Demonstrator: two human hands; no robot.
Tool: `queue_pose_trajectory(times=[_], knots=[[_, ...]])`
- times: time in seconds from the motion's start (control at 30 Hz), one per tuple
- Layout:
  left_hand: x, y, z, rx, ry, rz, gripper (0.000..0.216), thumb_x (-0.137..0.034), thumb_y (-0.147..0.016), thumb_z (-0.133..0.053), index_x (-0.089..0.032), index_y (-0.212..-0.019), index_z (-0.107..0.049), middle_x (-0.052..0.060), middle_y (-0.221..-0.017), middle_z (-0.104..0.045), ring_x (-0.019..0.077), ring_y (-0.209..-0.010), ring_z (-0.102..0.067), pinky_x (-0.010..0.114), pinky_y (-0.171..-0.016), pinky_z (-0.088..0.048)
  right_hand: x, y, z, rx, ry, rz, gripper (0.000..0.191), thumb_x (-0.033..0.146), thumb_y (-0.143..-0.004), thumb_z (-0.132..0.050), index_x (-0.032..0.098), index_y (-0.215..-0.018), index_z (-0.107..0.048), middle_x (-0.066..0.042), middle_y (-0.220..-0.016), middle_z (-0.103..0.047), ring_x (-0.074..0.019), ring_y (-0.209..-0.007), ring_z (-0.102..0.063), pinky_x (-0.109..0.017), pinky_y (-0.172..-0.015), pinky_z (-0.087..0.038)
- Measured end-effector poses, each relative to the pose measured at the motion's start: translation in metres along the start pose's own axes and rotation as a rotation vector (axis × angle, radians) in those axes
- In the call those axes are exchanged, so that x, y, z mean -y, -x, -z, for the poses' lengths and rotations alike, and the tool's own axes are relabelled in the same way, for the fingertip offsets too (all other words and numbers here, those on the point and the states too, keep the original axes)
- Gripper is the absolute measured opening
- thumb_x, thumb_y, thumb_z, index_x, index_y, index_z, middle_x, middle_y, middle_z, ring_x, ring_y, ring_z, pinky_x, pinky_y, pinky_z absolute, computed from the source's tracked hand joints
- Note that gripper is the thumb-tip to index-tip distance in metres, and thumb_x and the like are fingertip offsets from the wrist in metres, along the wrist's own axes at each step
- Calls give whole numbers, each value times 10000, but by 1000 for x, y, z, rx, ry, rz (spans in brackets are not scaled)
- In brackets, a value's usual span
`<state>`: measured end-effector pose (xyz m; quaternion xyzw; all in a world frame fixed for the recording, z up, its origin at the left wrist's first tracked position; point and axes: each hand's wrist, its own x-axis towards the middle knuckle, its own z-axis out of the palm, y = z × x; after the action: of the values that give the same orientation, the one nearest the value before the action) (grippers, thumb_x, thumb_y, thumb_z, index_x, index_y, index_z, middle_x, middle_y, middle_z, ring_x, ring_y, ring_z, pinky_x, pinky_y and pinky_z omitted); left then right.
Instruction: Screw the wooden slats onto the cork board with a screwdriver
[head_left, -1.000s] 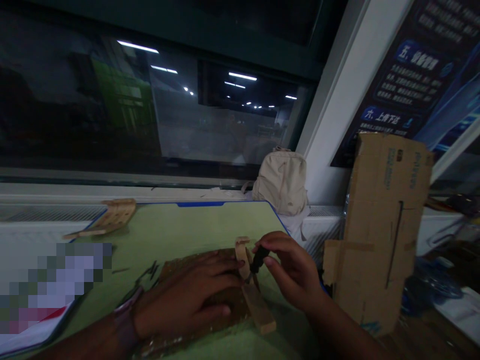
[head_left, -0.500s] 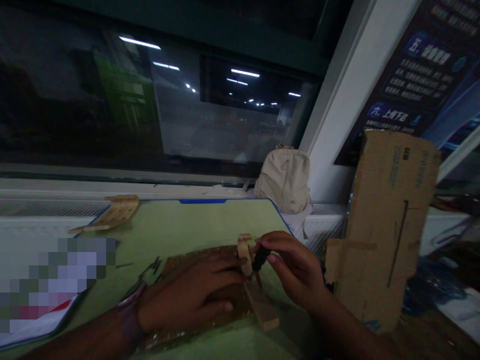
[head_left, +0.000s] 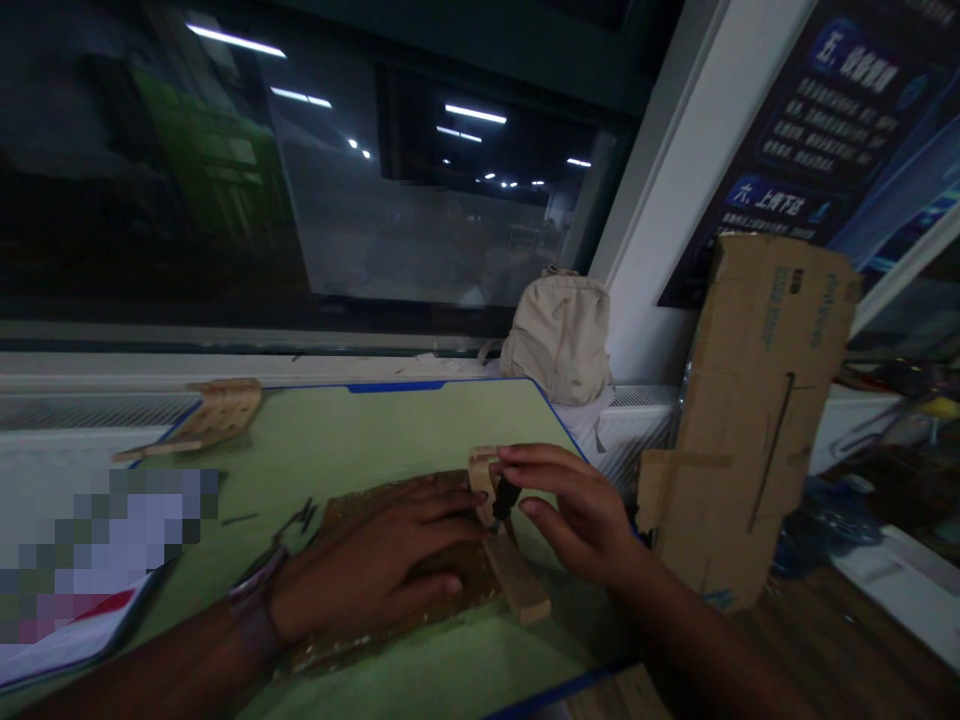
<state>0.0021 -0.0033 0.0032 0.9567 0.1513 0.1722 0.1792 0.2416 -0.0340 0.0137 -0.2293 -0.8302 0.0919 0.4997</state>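
My left hand (head_left: pixel 382 565) lies flat, fingers stretched out, on a brown board (head_left: pixel 461 580) that rests on the green mat (head_left: pixel 375 440). A pale wooden piece (head_left: pixel 504 555) lies along the board's right edge, its far end curved upward. My right hand (head_left: pixel 577 510) is closed round a small black-handled tool (head_left: pixel 504 497), whose tip meets the wooden piece close to my left fingertips. A watch is on my left wrist (head_left: pixel 251 605).
Another wooden assembly (head_left: pixel 214 415) sits at the mat's far left corner. Small dark bits (head_left: pixel 300 520) lie left of the board. A beige bag (head_left: pixel 559 335) stands by the window sill, a tall cardboard box (head_left: pixel 757 400) at the right. Papers (head_left: pixel 67 630) lie at the left.
The view has shifted slightly, so everything sits a little higher and further left. My hands keep the same hold on the board, the wooden piece and the tool.
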Motion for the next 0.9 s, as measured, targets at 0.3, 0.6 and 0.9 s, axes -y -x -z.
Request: queue_pose_trajectory(times=[0.3,0.6,0.9], knots=[[1,0,0,33,-7,22,401,-367,-942,-590,-252,-1321,-524,57,-1442,-486,264,-1354,-410,415,-1160,-290,-11,1,-2,-192,147,-59,412,95,-803,-675,264,-1166,-580,-31,-870,-582,-180,-789,-586,-331,-689,-498],[0,0,1,6,6,-10,403,-365,-952,-577,-264,-1338,-518,54,-1477,-452,268,-1384,-378,425,-1175,-268,-3,0,0,2,-89,-66,408,112,-908,-534,281,-1277,-580,-84,-1141,-659,-220,-1082,-612,-401,-904,-510],[4,0,-2,20,-3,-1,393,-346,-934,-600,-253,-1311,-533,50,-1448,-479,264,-1357,-405,415,-1159,-289,-15,5,-5,-199,-71,-89,378,117,-814,-674,271,-1151,-598,-12,-842,-552,-156,-725,-549,-280,-605,-470]])
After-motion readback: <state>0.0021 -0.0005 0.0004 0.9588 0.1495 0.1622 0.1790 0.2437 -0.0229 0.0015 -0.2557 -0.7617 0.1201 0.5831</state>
